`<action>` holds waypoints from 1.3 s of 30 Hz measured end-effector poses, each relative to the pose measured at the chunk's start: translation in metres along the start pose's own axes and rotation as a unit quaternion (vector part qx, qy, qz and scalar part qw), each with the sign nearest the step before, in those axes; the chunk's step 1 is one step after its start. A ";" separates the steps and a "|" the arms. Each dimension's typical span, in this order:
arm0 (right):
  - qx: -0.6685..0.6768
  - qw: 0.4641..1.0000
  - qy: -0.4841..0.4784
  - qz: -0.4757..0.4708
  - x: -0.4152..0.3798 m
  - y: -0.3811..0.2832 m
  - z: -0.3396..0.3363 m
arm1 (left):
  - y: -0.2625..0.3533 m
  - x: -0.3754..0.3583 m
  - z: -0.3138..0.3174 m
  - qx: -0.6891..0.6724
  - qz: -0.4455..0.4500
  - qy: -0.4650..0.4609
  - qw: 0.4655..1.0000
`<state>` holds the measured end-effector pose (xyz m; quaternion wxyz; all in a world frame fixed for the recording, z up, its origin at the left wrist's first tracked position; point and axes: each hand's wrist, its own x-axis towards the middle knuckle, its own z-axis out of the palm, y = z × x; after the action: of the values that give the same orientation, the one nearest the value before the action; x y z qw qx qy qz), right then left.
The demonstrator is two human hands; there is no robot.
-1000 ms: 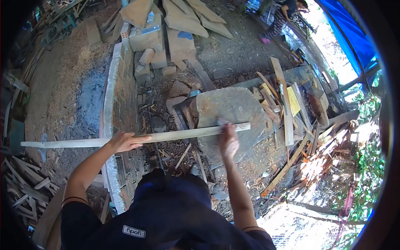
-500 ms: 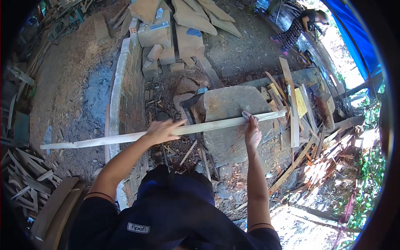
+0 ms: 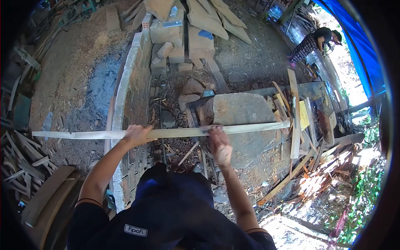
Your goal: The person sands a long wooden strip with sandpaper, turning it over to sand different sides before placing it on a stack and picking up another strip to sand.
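Left hand: the grip [image 3: 137,135] is closed over the wooden strip, fingers partly curled across its upper edge; the full wrap of the thumb cannot be told from this angle.
Right hand: the grip [image 3: 219,143] is nearly closed, fingertips gathered around a small dark piece [image 3: 206,130] at the strip; motion blur hides the exact finger gap and the piece's shape.
Wooden strip [image 3: 179,133]: long, narrow and pale; lies crosswise in front of the torso, under both hands, its left end well beyond the left hand.
Hand spacing: well apart along the strip, the right hand just beside the near-left edge of the block.
Block [image 3: 252,146]: broad, flat-topped; the right part of the strip passes over it. Contact between the two cannot be told.
Low wall [image 3: 127,68]: pale top edge; the strip crosses above it near the left hand.
Planks [image 3: 294,116]: stacked loosely beyond the block's right side, near the strip's right end.
Background: another person [image 3: 318,39] bends forward beside a blue tarp [image 3: 359,46].
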<state>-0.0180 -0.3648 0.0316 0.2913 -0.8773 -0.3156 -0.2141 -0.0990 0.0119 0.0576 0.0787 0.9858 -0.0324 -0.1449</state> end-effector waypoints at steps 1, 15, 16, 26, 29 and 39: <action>0.002 0.999 0.040 -0.034 -0.003 0.016 -0.005 | 0.000 0.000 0.001 -0.005 0.005 0.006 1.000; -0.007 0.998 -0.052 0.028 -0.009 -0.021 0.005 | 0.052 0.032 0.003 -0.019 0.045 -0.017 0.999; -0.024 0.999 -0.029 0.017 -0.007 0.001 -0.008 | 0.060 0.035 0.006 -0.022 0.058 -0.012 0.998; -0.075 0.983 0.020 0.164 -0.021 0.040 -0.015 | 0.177 0.098 0.012 -0.061 0.139 0.002 0.988; -0.083 0.983 0.102 0.131 -0.023 0.067 -0.021 | 0.157 0.091 0.014 -0.082 0.166 0.011 0.983; 0.046 0.992 0.076 0.091 -0.014 -0.008 -0.016 | 0.068 0.030 0.007 -0.140 0.019 -0.092 0.986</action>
<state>-0.0362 -0.3758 0.0385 0.3731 -0.8692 -0.2206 -0.2380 -0.0751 -0.0585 0.0538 0.2150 0.9467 -0.0376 -0.2368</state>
